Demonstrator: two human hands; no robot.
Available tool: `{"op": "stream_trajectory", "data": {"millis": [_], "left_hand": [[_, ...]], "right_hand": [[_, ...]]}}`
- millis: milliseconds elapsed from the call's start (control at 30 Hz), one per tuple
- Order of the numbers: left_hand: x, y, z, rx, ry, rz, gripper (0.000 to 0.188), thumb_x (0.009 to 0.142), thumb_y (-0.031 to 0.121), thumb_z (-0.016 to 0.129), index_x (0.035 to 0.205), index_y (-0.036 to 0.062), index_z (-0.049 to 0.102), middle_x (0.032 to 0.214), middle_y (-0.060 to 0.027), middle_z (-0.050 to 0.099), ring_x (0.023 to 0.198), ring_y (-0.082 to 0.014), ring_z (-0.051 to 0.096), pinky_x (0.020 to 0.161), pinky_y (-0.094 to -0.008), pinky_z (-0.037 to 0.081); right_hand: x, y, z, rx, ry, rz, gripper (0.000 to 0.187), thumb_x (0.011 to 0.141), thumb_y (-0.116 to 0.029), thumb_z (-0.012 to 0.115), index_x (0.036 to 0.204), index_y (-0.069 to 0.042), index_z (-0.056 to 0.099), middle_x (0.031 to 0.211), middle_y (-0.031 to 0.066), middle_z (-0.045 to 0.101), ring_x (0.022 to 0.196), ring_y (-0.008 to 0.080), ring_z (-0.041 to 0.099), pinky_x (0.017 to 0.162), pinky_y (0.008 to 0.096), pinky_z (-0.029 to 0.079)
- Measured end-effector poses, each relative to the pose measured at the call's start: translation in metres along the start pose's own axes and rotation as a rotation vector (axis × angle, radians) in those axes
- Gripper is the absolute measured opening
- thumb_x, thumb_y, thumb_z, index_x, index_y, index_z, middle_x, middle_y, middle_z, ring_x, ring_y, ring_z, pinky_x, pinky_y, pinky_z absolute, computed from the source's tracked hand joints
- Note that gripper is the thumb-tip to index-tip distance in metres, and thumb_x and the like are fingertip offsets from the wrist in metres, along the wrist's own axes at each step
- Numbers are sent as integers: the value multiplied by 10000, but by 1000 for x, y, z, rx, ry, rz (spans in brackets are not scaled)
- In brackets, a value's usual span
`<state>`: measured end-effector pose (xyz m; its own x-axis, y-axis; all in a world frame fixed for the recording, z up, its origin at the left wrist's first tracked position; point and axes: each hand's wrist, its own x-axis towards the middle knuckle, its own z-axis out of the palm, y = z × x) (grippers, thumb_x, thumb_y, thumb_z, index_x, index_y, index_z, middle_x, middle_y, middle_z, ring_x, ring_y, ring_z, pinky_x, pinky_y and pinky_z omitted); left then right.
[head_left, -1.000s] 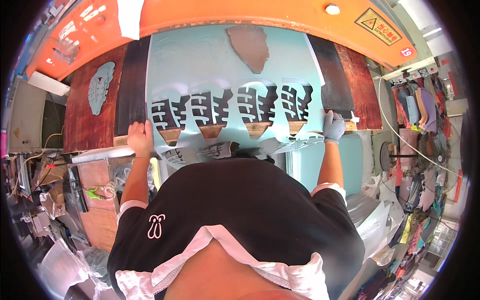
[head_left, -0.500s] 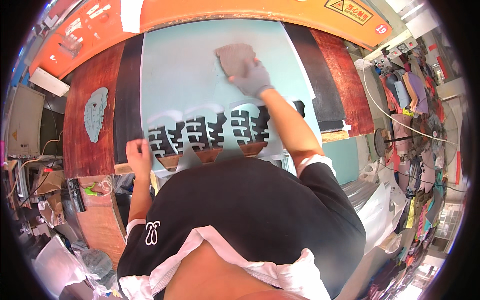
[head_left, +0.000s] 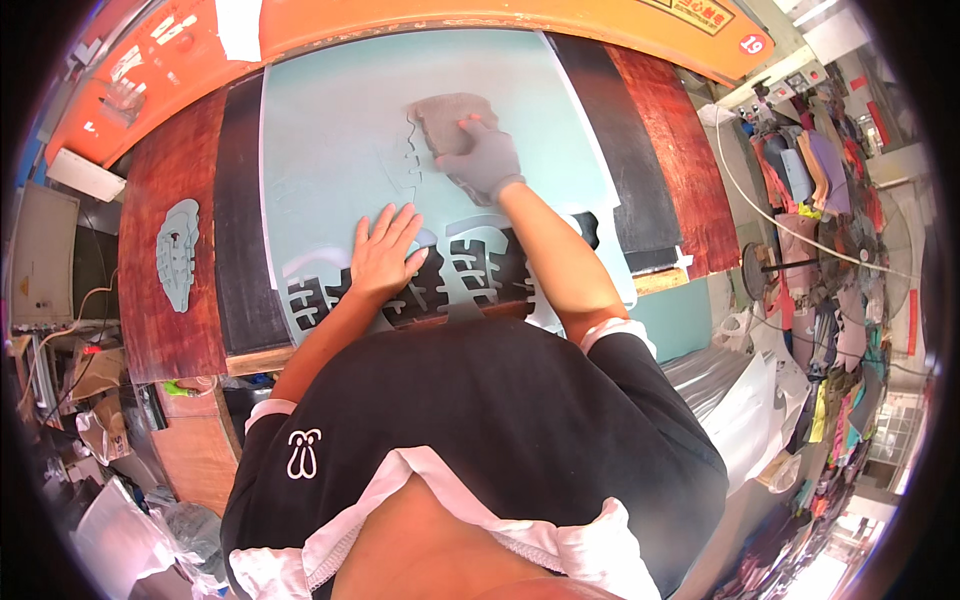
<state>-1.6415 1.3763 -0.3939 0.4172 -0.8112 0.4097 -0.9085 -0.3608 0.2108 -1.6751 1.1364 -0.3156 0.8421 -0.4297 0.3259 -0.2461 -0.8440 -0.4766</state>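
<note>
A grey glove with bare fingertips covers my right hand [head_left: 482,158]. Its fingers lie over a brown cutting die [head_left: 448,118] with an uneven outline, and the thumb grips the near edge. The die rests on a pale blue-green sheet [head_left: 330,150]. A jagged line runs in the sheet just left of the die. My bare left hand [head_left: 383,255] is open, fingers spread flat on the sheet near its cut-out edge. Along that near edge are rows of notched openings [head_left: 475,270], with dark surface showing through; my left forearm hides some of them.
A cut blue-grey piece [head_left: 178,255] with slots lies on the reddish-brown board [head_left: 140,190] at left. An orange machine beam [head_left: 390,12] spans the far side. Dark strips flank the sheet. Hanging coloured pieces [head_left: 810,170] and a cable [head_left: 770,235] are at right.
My left hand has come from the near left table edge onto the sheet, rightward and away from me. My right hand still holds the die; the jagged line beside it now shows.
</note>
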Motion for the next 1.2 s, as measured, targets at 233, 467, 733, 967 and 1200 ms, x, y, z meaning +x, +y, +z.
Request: {"op": "stream_trajectory", "data": {"millis": [233, 467, 733, 967, 1200], "left_hand": [[6, 0, 0, -3, 33, -3, 493, 820, 377, 585, 1238, 122, 532, 1362, -38, 451, 1291, -259, 359, 1035, -542, 245], [4, 0, -3, -61, 46, -3, 472, 816, 346, 612, 1225, 121, 542, 1368, -37, 445, 1292, -259, 358, 1049, -530, 239], [5, 1, -4, -57, 68, 7, 472, 818, 374, 601, 1211, 118, 551, 1359, -38, 455, 1286, -257, 364, 1040, -534, 244], [5, 3, -6, -76, 67, -8, 480, 820, 361, 607, 1229, 118, 547, 1377, -25, 442, 1295, -245, 363, 1056, -510, 238], [5, 5, -6, -69, 54, -17, 475, 825, 361, 600, 1234, 124, 545, 1374, -21, 446, 1293, -242, 366, 1061, -507, 233]], "right_hand": [[67, 1, -90, 47, 411, -205, 596, 731, -467, 669, 1091, -7, 550, 1166, 230, 516, 1044, 314, 545, 881, 386, 451], [8, -54, -15, -461, -342, 280, 930, 664, -580, 650, 1365, -55, 339, 1431, 197, 268, 1196, 388, 410, 976, 412, 385], [14, -53, -12, -311, -255, 278, 923, 609, -487, 690, 1355, -47, 373, 1447, 177, 259, 1206, 371, 428, 973, 371, 406], [14, -22, -11, -62, -98, 175, 963, 531, -446, 734, 1329, -13, 412, 1407, 202, 327, 1166, 362, 481, 956, 366, 432], [21, 3, -10, 235, 38, 153, 843, 640, -392, 735, 1315, 9, 428, 1264, 159, 467, 1091, 240, 526, 911, 315, 433]]}}
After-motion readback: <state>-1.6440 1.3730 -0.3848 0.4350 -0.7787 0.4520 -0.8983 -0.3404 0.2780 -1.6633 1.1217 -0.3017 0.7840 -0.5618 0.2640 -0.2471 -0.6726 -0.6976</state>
